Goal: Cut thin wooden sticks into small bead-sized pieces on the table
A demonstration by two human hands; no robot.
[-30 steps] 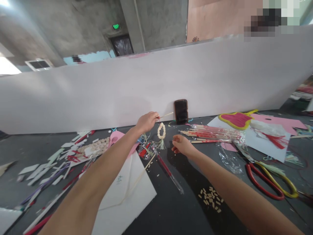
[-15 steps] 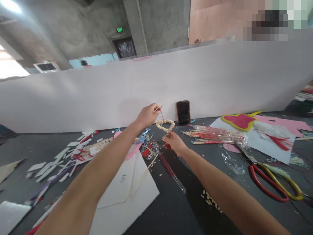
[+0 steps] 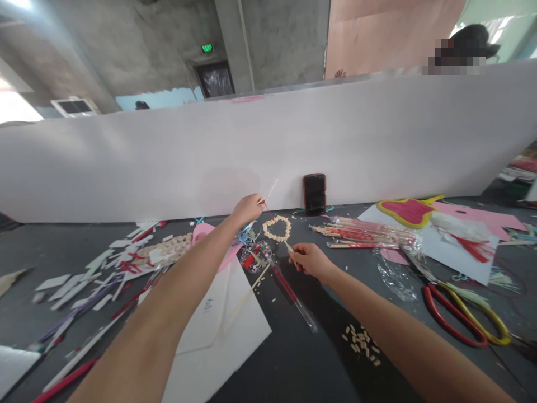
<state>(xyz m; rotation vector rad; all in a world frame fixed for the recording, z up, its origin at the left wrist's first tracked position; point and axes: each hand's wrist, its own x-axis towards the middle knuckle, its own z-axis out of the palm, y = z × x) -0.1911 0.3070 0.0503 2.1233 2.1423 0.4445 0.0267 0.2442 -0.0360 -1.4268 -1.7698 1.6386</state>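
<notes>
My left hand (image 3: 247,208) is closed in a pinch on a thin wooden stick (image 3: 271,191) with a red thread running off it. From the thread hangs a heart-shaped ring of cream beads (image 3: 277,229), held above the dark table (image 3: 293,358). My right hand (image 3: 308,259) is closed on the pale tassel end below the ring, pulling it taut between both hands. A small clear bag of red and cream bits (image 3: 254,258) lies just under the ring.
A white envelope (image 3: 218,336) lies under my left arm. A black phone (image 3: 315,193) leans on the white partition (image 3: 168,162). Wrapped sticks (image 3: 364,232), red and yellow scissors (image 3: 465,310), pink paper (image 3: 482,215), small cream chips (image 3: 361,344) and scattered paper strips (image 3: 92,280) cover the table.
The bead ring hung loose from my left hand. My right hand rose, took its lower end and stretched it flat into a heart shape, then drew it down toward me.
</notes>
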